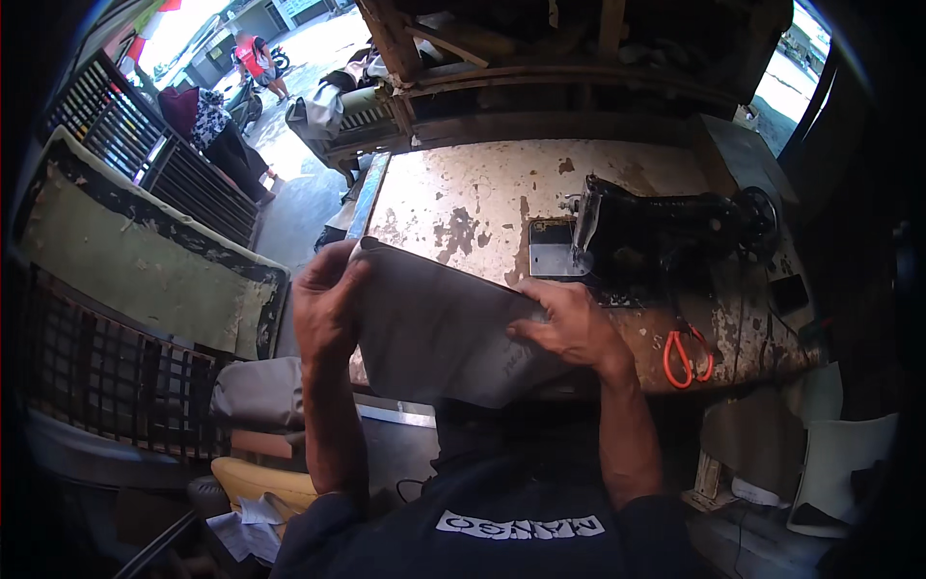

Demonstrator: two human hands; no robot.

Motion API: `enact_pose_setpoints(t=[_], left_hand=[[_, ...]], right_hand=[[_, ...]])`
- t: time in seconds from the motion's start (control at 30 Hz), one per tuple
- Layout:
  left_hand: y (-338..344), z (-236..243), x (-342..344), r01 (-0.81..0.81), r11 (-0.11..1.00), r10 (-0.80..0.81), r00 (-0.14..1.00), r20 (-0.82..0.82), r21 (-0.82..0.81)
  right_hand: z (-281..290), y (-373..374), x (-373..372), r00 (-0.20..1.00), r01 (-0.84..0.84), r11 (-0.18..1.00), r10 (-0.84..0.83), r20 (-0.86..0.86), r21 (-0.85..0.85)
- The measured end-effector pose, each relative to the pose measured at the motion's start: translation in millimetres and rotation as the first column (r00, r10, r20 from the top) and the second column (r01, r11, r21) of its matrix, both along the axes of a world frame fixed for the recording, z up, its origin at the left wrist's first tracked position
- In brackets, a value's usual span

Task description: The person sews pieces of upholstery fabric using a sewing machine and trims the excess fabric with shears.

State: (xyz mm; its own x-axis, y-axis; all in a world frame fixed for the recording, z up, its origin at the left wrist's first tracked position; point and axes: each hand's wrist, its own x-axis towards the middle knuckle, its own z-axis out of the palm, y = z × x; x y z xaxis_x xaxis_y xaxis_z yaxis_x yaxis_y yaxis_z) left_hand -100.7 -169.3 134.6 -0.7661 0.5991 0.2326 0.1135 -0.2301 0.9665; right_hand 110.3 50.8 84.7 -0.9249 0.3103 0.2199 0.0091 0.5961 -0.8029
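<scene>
A grey sheet of fabric or leatherette (434,328) with handwriting near its right side is stretched between my two hands, above the near edge of the worktable. My left hand (328,289) pinches its upper left corner, where the edge curls over. On the right, my right hand (567,323) grips the upper edge between thumb and fingers. Beyond that hand stands a black sewing machine (666,227) with a shiny metal plate (555,259) at its needle end. Orange-handled scissors (687,357) lie to the right of my right hand.
The worktable (463,188) has worn, peeling paint. A dark wooden frame (579,87) rises behind it. At left are a green padded panel (145,261) and a grey cushion (258,391). Two people stand outside, one in a red top (253,58), one in dark clothes (217,135).
</scene>
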Motion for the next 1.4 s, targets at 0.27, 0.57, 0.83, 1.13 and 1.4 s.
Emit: enact_pose_setpoints(t=[0.27,0.57,0.83,1.13,1.4], left_hand=[[-38.7,17.4,-10.6,-0.08,0.997,0.081,0.996,0.046,-0.023],[-18.4,-150.0,-95.3,-0.121,0.841,0.197,0.976,0.091,-0.527],[-10.2,-179.5,-87.0,-0.278,0.787,0.322,0.947,-0.018,-0.551],[-16.7,-177.4,-85.5,-0.255,0.835,0.314,0.948,0.043,-0.489],[-12.4,-166.6,-77.7,-0.353,0.694,0.32,0.932,-0.169,-0.628]], right_hand=[[24.5,10.2,54.6,0.994,-0.088,0.996,0.087,0.07,0.017],[-59.7,78.0,4.3,0.867,-0.056,0.968,-0.075,0.493,0.245],[-90.0,46.8,26.4,0.913,0.358,0.843,-0.407,0.041,0.402],[-98.3,-3.6,21.3,0.72,0.62,0.725,-0.678,0.151,0.301],[-104.5,4.4,11.8,0.745,0.645,0.763,-0.639,0.192,0.037]])
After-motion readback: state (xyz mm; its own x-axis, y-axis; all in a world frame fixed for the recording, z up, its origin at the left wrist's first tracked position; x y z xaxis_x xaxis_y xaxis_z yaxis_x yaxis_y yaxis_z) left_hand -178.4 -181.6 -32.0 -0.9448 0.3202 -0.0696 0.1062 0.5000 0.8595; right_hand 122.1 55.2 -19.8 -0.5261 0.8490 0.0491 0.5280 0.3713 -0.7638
